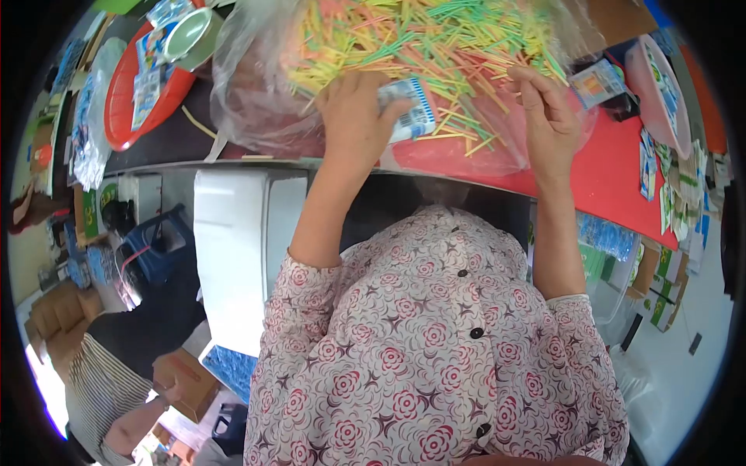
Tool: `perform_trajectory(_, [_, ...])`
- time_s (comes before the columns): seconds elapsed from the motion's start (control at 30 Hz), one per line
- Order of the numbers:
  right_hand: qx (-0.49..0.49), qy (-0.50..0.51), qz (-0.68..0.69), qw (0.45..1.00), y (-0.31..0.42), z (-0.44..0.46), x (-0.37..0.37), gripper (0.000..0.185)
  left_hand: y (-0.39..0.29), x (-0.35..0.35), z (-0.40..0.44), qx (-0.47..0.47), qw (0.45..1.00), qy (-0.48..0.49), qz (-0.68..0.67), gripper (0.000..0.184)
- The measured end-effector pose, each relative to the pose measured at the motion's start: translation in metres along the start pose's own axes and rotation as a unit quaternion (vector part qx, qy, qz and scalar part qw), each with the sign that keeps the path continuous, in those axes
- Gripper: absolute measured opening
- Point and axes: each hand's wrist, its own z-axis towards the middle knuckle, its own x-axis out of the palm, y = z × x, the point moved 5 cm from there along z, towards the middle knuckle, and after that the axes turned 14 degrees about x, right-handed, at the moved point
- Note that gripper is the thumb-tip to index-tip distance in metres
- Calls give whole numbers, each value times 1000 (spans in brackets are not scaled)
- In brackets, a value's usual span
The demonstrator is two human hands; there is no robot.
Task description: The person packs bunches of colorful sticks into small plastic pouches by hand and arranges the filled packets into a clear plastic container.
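Note:
My left hand [356, 116] grips a small blue-and-white plastic packet [420, 109], with the thumb across its front. Its fingertips reach the near edge of a big heap of thin coloured sticks [404, 39] in yellow, green, orange and pink. The heap lies on a clear plastic sheet or bag [249, 78] spread over the table. Over the right side of the heap, my right hand [548, 113] is closed with thumb and fingers pinched together. What sits between those fingertips, if anything, is too small to make out.
A red tray [116, 116] with packets and a metal bowl [193, 39] stands left. Right are another packet [597, 83], a pink basin [657, 93] and the red tabletop [614, 179]. A white box [229, 256] stands below; another person [116, 357] is at lower left.

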Motion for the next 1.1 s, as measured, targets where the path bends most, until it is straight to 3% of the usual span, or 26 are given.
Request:
perform_trajectory(0.3, [112, 38, 88, 989, 3, -4, 30, 20, 7, 9, 2, 1, 999, 4, 32, 14])
perform_trajectory(0.53, [129, 115, -21, 985, 18, 0, 49, 20, -6, -25, 10, 82, 984, -156, 34, 13])
perform_trajectory(0.7, [211, 192, -73, 956, 34, 0, 69, 19, -39, -32, 24, 135, 983, -123, -1, 17])
perform_trajectory(0.8, [190, 189, 98, 959, 19, 0, 61, 18, -39, -32, 27, -65, 973, -128, -179, 22])
perform_trajectory(0.83, [190, 184, 97, 959, 15, -1, 57, 18, -40, -31, 27, -62, 973, -126, -183, 22])
perform_trajectory(0.87, [193, 175, 115, 959, 11, -2, 52, 18, -32, -22, 23, -139, 936, -92, -309, 22])
perform_trajectory(0.93, [196, 158, 153, 956, 9, -3, 42, 18, -26, -3, 13, -282, 798, -18, -533, 24])
perform_trajectory(1.1, [198, 177, 91, 960, 9, -10, 36, 18, -32, 7, 12, -263, 819, 28, -508, 21])
